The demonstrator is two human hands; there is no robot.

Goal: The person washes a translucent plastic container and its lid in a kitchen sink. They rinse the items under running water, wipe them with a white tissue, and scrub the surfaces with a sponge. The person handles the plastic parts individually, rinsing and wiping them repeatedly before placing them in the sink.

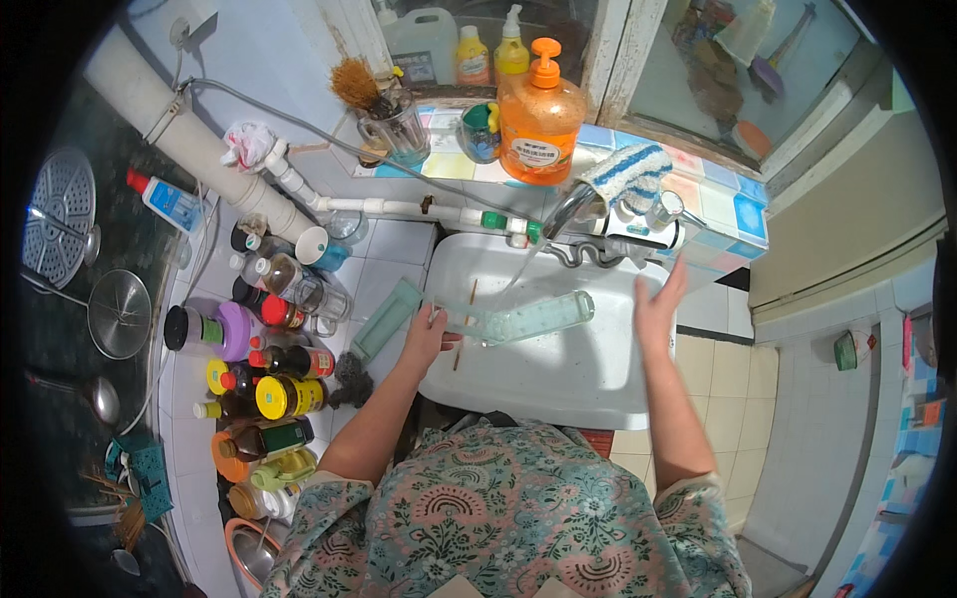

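Observation:
My left hand [429, 334] has its fingers closed round the narrow left end of a clear, greenish bottle-like container [538, 319]. The container lies nearly level over the white sink [558, 389], its broad end pointing right. A thin stream of water falls from the tap [570, 211] toward it. At the sink's right edge, my right hand [658, 304] is empty with its fingers apart, near the tap's handle [666, 207]. A pale green rectangular box [389, 319] rests on the tiled counter beside my left hand. Behind the container, a thin brown stick [473, 291] shows in the sink.
An orange pump bottle [541, 125] and a glass mug with a brush [397, 130] stand on the ledge behind the sink. A striped cloth [628, 177] drapes by the tap. Several jars and bottles crowd the left counter, among them a yellow-lidded jar [289, 397].

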